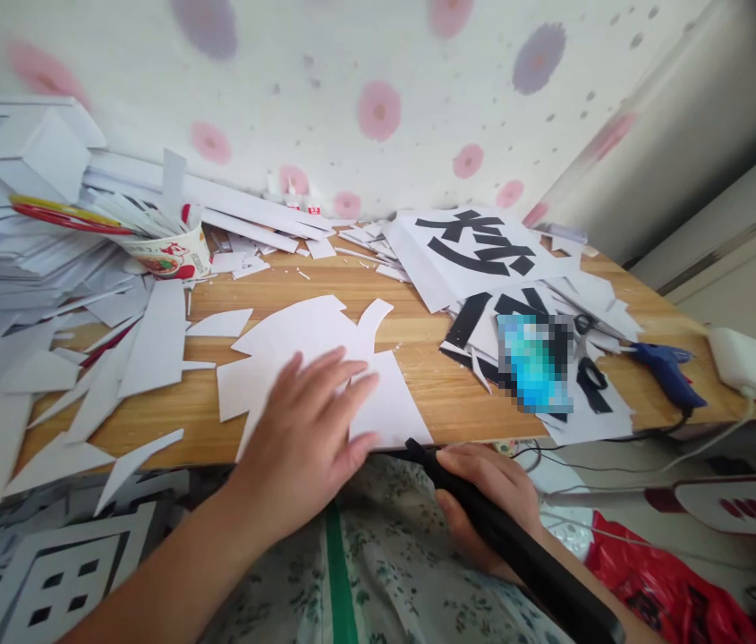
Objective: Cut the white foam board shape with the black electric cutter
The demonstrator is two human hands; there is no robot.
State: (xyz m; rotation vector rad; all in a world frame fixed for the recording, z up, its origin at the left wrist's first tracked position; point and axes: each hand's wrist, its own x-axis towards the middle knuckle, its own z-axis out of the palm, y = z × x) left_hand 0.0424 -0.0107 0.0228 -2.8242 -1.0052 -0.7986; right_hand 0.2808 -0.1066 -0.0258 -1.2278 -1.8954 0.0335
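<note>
My left hand [317, 420] lies with its fingers spread over white cut-out board pieces [310, 331] at the table's front edge. The pieces have curved and notched edges, and a narrow curved strip [372, 324] lies at their top right. My right hand [495, 487] is closed around a long black-handled tool [518, 546], just below the table edge. The tool's thin dark tip points left, towards the front edge of the white board, close to my left thumb. Its exact kind cannot be made out, and whether the tip touches the board is unclear.
White offcuts [96, 376] pile up on the left beside a paper cup [173, 250] of strips. At right lie sheets with black characters [478, 241], scissors [584, 324], a blue glue gun [669, 371] and a white box [750, 362]. A red bag [666, 572] sits below.
</note>
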